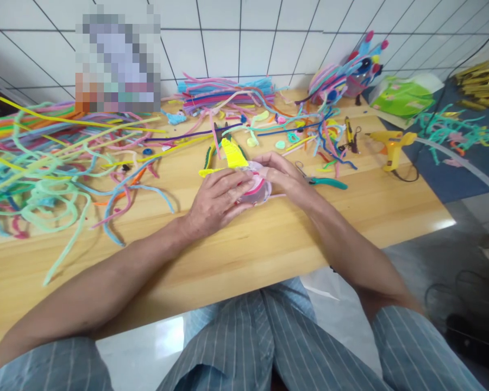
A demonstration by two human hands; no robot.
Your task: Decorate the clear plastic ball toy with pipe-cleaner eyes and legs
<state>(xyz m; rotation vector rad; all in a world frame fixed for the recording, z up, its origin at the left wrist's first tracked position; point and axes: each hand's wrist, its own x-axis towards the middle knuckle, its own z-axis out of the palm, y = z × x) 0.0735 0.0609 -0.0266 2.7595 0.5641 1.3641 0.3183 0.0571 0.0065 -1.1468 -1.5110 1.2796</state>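
Down at the bottom of the frame, my striped clothes (232,342), with grey, shiny floor (407,271) showing past them at lower right. Then comes the surface (228,260), pale wood grain, its front edge slanting up to the right, bare in this near strip. And in the centre, the action! My left hand (218,201) grips the clear round piece with pink bands (261,194) from the left, fingers wrapped over it; my right hand (283,175) grips it from the other side, fingers bent in at its top. A yellow fuzzy piece (234,153) stands up just behind; whether it's joined on, I cannot tell.

Out to the left, a tangle of fuzzy stems (44,190) sprawls over the surface. Right of centre, a teal-handled tool (328,183), then a yellow glue gun (391,146) near the right-hand edge, dark blue cloth (432,179) beyond it. Farther back, a bundle of stems (228,95) at upper centre, a green bag (405,98) at upper right, and behind everything, a white tiled wall (261,43) ruled with dark lines, running right across the top!
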